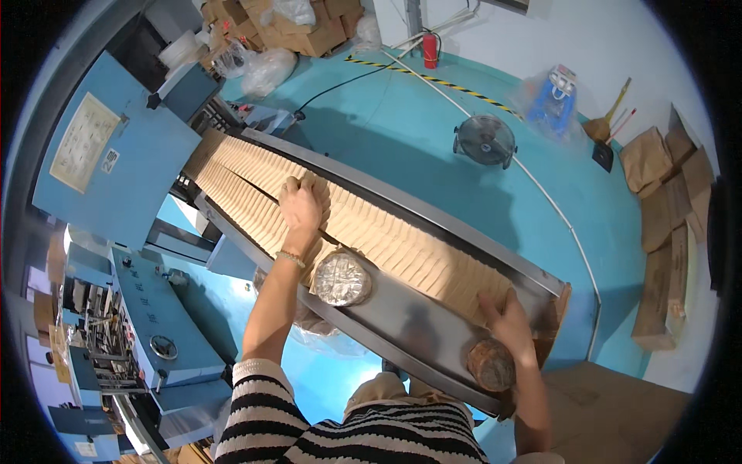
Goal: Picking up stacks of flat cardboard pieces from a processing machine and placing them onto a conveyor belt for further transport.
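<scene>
Two long rows of tan folded paper (402, 246) stand on edge, packed tightly in a sloping metal trough (402, 305). My left hand (303, 205) has its fingers curled down into the far row, closed on the paper. At that row's lower right end, my right hand (508, 323) grips the last sheets, its thumb apart from the fingers. The near row is shorter, and a round weight wrapped in silvery film (342, 277) rests against its end. Close below my right hand lies a brown, worn round block (491, 365).
A blue machine (116, 155) adjoins the trough's upper left end; another with a handwheel (162, 346) stands at left. Cardboard (618, 406) is at lower right. Beyond the trough are a floor fan (485, 141), a cable, a fire extinguisher (430, 50) and cartons (665, 255).
</scene>
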Demonstrator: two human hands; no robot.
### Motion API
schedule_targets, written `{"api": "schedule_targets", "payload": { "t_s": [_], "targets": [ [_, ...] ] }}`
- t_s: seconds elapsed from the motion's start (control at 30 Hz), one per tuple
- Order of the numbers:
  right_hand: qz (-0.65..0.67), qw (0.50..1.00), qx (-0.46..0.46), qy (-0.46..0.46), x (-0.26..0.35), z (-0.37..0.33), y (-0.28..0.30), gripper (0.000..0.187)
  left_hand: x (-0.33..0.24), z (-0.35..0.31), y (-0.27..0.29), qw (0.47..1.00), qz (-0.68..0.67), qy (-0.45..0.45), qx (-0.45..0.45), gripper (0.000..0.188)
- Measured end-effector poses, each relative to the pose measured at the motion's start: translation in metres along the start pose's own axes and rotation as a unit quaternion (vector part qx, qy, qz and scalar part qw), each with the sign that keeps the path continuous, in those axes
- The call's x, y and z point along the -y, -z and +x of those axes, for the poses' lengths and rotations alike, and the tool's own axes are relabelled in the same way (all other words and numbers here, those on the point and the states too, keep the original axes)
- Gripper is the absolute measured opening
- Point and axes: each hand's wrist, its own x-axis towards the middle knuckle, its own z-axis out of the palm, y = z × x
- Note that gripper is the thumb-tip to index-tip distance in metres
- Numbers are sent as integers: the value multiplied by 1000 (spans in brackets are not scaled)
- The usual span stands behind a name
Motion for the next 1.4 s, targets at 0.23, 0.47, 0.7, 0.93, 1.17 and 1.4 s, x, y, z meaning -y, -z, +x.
{"api": "schedule_targets", "payload": {
  "t_s": [0.23,0.47,0.7,0.93,1.17,1.4],
  "targets": [
    [0,1000,-8,4,-21,8,16,65,-24,-10,-11,986,126,-97,-52,22],
    [33,998,-7,-50,-64,-1,27,58,-47,-31,-19,992,78,-99,17,24],
    [-24,993,17,-111,-34,-5,46,46,-66,-15,3,810,-336,-86,473,110],
    [32,961,-274,-12,-24,-43,13,70,-65,-55,27,854,-435,-161,235,71],
    [-71,936,-314,142,-36,-52,27,102,-55,-31,43,858,-394,-245,221,98],
    [-284,916,-277,-62,-37,-33,6,73,-148,-79,40,894,-185,-306,270,94]
  ]
}}
